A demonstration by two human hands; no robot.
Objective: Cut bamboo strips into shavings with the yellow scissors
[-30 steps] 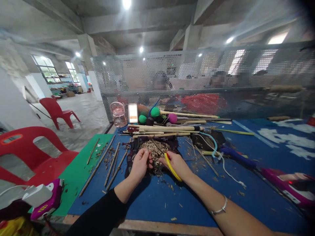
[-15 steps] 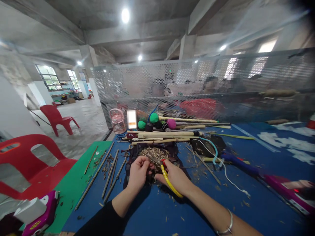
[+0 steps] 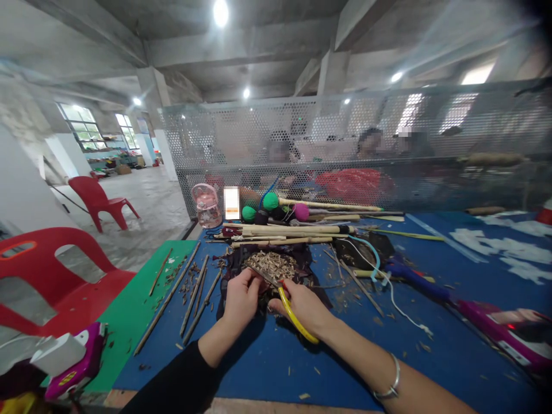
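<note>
My right hand is closed on scissors with yellow handles. Their dark blades point up and left toward my left hand. That hand is closed in a pinch beside the blade tips, and whatever lies between its fingertips is hidden. Just beyond both hands, a heap of pale chopped bits rests on a dark crumpled cloth. Several thin brown sticks lie to the left of my left hand.
Bamboo sticks and yarn balls lie behind the cloth, near a pink bottle. A white cord and purple power strip are at right. A perforated metal screen stands behind; people are beyond it.
The view has tipped down slightly, showing more of the table's near edge. My left fingers have curled in closer by the blade tips. The scissors remain in my right hand.
</note>
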